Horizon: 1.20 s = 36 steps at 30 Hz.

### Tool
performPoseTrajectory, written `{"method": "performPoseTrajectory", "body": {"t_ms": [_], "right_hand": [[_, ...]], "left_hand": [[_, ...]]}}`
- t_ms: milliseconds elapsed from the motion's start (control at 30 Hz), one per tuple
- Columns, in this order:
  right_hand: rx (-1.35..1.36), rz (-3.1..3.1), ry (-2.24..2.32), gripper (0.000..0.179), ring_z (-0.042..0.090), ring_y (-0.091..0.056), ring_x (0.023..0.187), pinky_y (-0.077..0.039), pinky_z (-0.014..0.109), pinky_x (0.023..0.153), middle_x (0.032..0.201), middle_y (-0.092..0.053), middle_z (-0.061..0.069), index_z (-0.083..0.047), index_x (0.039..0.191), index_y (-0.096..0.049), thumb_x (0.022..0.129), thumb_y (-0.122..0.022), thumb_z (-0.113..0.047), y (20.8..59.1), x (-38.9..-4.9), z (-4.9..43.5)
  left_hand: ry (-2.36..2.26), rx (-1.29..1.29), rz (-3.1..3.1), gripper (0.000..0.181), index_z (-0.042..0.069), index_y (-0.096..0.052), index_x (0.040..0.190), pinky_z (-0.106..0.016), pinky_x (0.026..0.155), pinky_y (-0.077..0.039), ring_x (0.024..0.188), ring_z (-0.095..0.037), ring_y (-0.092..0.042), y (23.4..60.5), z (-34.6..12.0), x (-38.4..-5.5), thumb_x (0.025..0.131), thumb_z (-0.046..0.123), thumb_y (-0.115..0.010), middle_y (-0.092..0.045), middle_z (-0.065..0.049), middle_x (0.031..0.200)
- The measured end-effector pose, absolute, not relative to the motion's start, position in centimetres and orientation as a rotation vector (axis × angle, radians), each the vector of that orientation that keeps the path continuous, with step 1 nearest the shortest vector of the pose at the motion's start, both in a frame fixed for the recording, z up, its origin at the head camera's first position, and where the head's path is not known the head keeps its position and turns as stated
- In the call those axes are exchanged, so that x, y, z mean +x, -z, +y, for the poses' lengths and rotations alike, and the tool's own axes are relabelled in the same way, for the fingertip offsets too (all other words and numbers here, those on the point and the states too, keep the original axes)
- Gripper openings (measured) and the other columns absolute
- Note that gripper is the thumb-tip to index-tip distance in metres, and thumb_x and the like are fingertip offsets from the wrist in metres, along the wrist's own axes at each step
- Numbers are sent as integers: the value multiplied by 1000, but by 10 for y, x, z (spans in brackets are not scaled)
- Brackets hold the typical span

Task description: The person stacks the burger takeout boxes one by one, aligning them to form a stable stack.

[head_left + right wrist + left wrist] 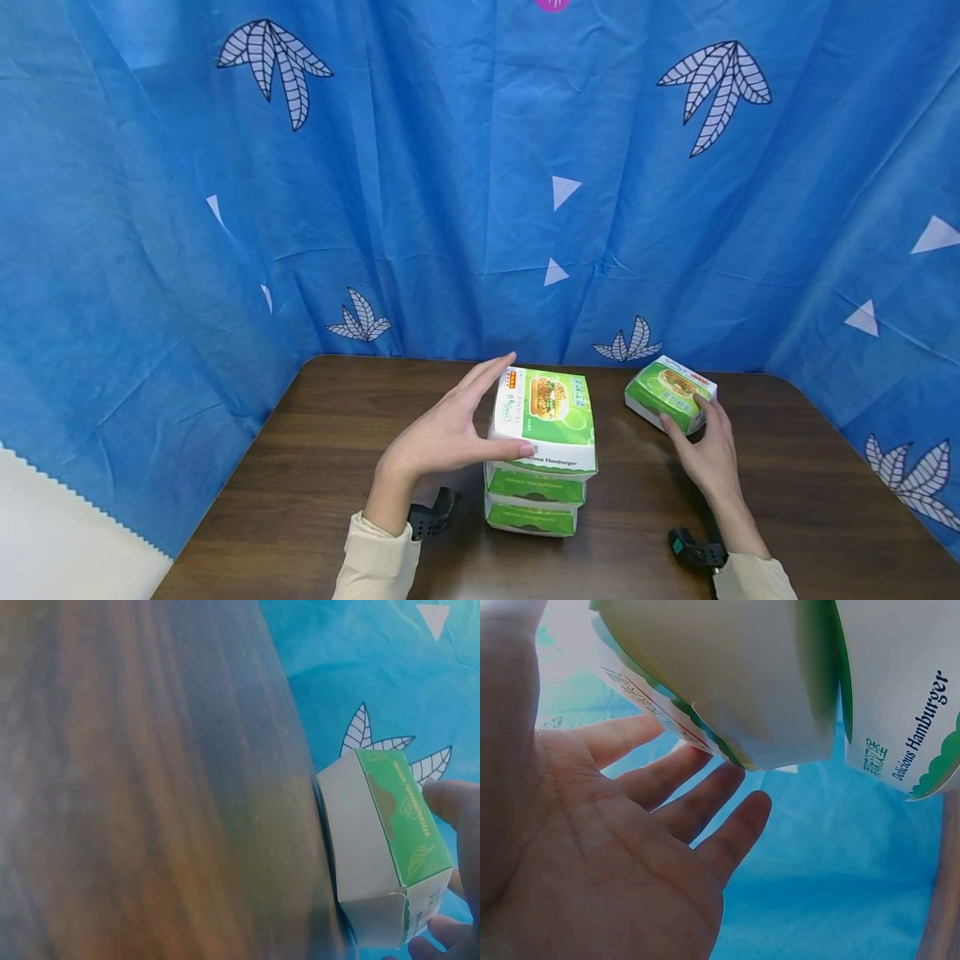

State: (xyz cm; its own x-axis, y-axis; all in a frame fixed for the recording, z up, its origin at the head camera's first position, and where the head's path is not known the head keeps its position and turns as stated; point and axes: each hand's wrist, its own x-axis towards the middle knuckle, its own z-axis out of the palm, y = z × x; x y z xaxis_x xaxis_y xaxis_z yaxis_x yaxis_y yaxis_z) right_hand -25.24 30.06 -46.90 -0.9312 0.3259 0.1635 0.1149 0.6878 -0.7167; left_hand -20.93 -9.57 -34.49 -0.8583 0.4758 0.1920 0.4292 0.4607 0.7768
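Observation:
My left hand grips the top hamburger box, thumb on its near edge and fingertips along its far left side. That box, green and white with a burger picture, sits over two more boxes, a middle hamburger box and a bottom hamburger box. In the left wrist view the fingers reach to the edge of a box. At the back right, my right hand holds another hamburger box between thumb and fingers, low over the table and turned at an angle.
The dark wooden table carries the boxes. A blue curtain with leaf and triangle prints hangs behind it and along both sides. Each wrist wears a black band, the left band close beside the stack.

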Motion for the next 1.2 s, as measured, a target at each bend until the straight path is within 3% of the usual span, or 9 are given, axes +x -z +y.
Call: {"method": "performPoseTrajectory", "body": {"t_ms": [300, 567, 867, 1200], "right_hand": [[-316, -2599, -1057, 80, 54, -30, 145, -30, 69, 114, 162, -26, 33, 2, 159, -28, 101, -65, -38, 471, -253, 299], [-341, -2630, -1062, 79, 56, -37, 139, -36, 69, 108, 156, -34, 37, 0, 159, -27, 102, -63, -40, 473, -253, 297], [-380, -2675, -1147, 98, 54, -33, 143, -32, 68, 112, 161, -25, 35, -4, 162, -17, 96, -65, -57, 473, -253, 295], [-339, -2627, -1130, 84, 54, -28, 147, -29, 68, 115, 169, -11, 28, -2, 159, -23, 100, -66, -44, 474, -253, 293]], "left_hand": [[-1378, 809, 2643, 104, 47, -24, 160, -58, 116, -38, 149, -18, -33, 345, -96, -209, 77, 57, -85, -27, 19, 164], [-1363, 804, 2657, 103, 47, -24, 160, -58, 116, -38, 149, -13, -32, 345, -96, -209, 78, 59, -84, -26, 19, 165], [-1366, 805, 2635, 103, 49, -22, 160, -56, 117, -38, 148, -12, -32, 346, -97, -210, 78, 60, -83, -26, 21, 164], [-1356, 792, 2640, 102, 48, -23, 160, -55, 117, -38, 148, -10, -32, 347, -97, -210, 78, 61, -83, -26, 22, 164]]}}
